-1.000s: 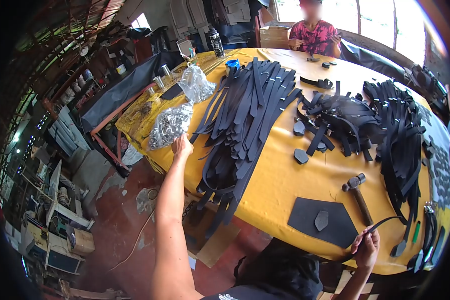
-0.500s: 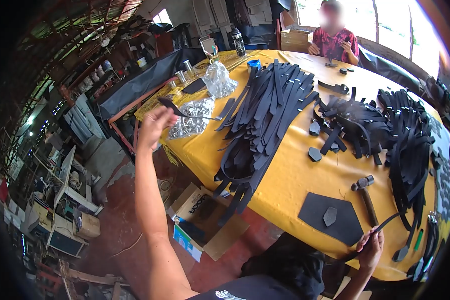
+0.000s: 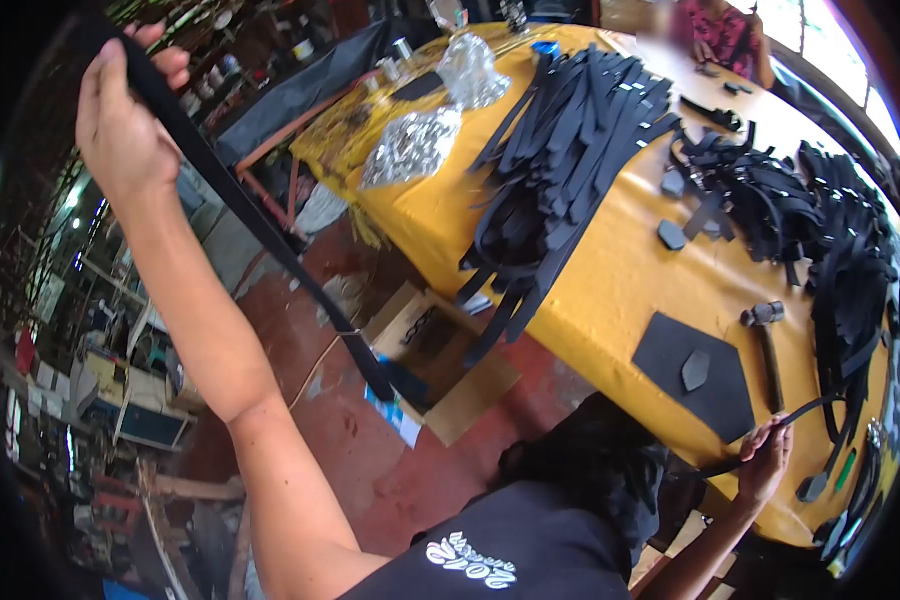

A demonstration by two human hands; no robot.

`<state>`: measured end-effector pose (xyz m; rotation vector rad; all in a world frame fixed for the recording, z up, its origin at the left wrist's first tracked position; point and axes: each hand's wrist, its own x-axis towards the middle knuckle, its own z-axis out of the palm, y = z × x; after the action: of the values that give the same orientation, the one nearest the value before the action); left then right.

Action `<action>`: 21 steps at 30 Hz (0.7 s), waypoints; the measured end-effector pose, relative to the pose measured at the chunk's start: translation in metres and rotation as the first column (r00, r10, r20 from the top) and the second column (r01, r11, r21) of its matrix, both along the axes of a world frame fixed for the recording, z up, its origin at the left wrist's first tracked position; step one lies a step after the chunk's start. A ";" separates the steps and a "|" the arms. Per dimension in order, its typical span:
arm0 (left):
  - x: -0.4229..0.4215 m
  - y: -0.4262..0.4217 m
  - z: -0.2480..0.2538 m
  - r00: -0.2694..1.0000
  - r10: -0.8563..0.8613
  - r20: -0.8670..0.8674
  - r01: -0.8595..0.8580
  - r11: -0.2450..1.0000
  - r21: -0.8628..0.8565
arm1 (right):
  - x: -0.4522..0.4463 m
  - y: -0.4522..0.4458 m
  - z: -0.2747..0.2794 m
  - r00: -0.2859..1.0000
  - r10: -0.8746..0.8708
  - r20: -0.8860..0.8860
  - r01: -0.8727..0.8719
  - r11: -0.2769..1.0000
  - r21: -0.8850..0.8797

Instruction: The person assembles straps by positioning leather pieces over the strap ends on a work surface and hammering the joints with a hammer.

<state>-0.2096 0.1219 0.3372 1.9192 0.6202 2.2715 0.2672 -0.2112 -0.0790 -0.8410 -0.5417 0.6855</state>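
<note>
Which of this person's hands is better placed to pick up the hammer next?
Probably the right hand: it is close to the handle end of the hammer, though it holds a thin black strip. The left hand is well away, holding a long black strap.

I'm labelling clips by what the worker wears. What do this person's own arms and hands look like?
The left hand and right hand are bare, with no gloves or watch showing. Both forearms are uncovered. The shirt is dark, nearly black, with white lettering.
</note>
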 end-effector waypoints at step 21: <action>0.243 0.024 -0.206 0.523 -0.824 0.219 0.786 0.366 -0.499 | -0.002 0.001 0.128 0.954 0.023 0.300 -0.062 0.990 0.123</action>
<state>0.0338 0.1460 0.1308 1.4767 0.1711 1.1986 0.2648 -0.2105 0.0491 -0.8152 -0.8705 0.5574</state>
